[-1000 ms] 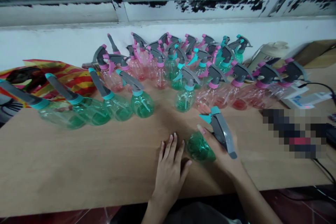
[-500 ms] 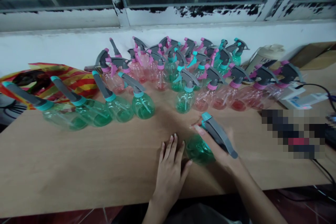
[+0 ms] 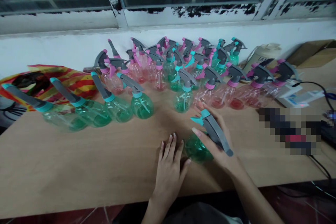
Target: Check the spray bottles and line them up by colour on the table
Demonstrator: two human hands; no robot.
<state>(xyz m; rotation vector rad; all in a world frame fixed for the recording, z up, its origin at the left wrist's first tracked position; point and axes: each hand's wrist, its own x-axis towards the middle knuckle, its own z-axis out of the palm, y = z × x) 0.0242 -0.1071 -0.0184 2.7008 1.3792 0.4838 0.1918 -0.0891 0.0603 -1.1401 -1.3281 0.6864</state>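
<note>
A green spray bottle (image 3: 198,148) with a grey and turquoise spray head stands near the table's front, its turquoise trigger pointing left. My right hand (image 3: 223,150) is around the spray head, thumb on the near side and fingers stretched out on the far side; it looks open, and whether the palm touches the bottle is hidden. Flat on the table just left of the bottle lies my left hand (image 3: 170,169), open with its fingers spread and holding nothing. Beyond my hands stands another green spray bottle (image 3: 183,100).
Several green bottles (image 3: 141,106) form a row at the left, beside a red-and-yellow bag (image 3: 65,80). Pink spray bottles (image 3: 236,101) line the right, more behind. A pale tumbler (image 3: 262,57), a cardboard box (image 3: 312,54) and a black cable (image 3: 322,166) are at the right.
My right hand's fingers have moved off the front of the spray head and stretched out behind it, leaving the trigger exposed. My left hand stays flat. The bottle keeps its place on the table.
</note>
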